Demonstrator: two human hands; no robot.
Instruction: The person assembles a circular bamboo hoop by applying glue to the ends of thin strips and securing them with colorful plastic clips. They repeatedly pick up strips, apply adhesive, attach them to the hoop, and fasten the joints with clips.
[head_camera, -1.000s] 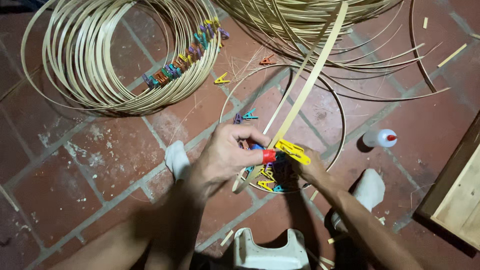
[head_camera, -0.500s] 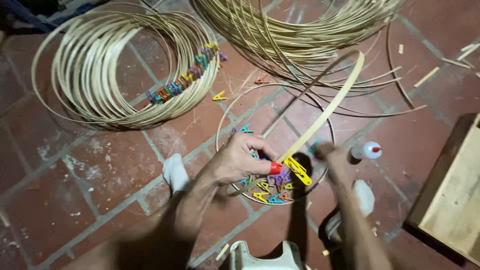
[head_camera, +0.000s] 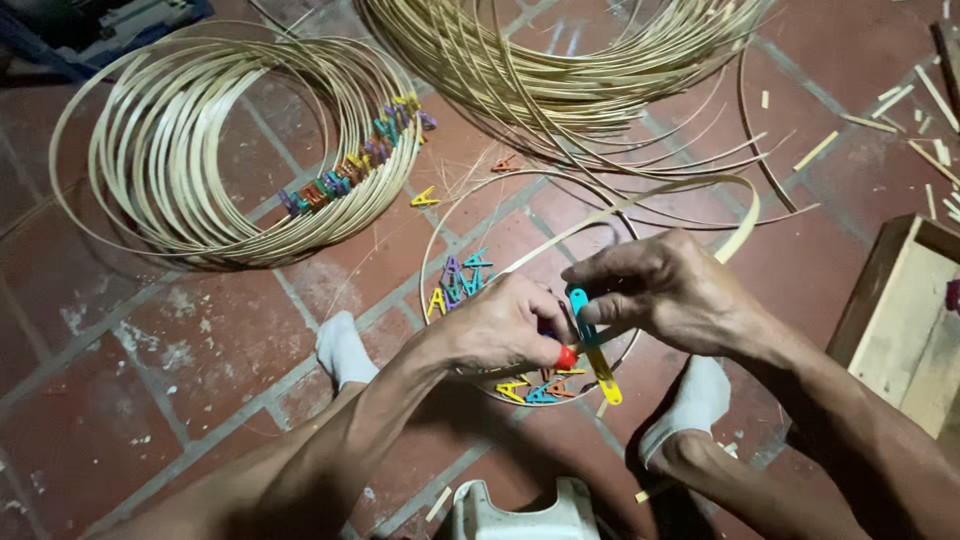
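My left hand (head_camera: 505, 330) pinches a thin bamboo strip (head_camera: 690, 195) bent into a loop, with a red-tipped thing under its thumb. My right hand (head_camera: 665, 290) holds a blue and yellow clothes peg (head_camera: 592, 345) against the strip's overlapping ends. Below my hands lies a bamboo hoop (head_camera: 432, 262) on the brick floor with several coloured pegs (head_camera: 455, 285) inside it.
A stack of finished hoops (head_camera: 215, 140) clipped with coloured pegs lies at upper left. A tangle of loose bamboo strips (head_camera: 570, 65) fills the top centre. A wooden box (head_camera: 900, 320) stands at right. My white-socked feet (head_camera: 345, 350) rest on the floor; a white stool (head_camera: 520, 515) is under me.
The long strip, straight before, now curves into a loop. My right hand has come up onto the peg beside my left hand.
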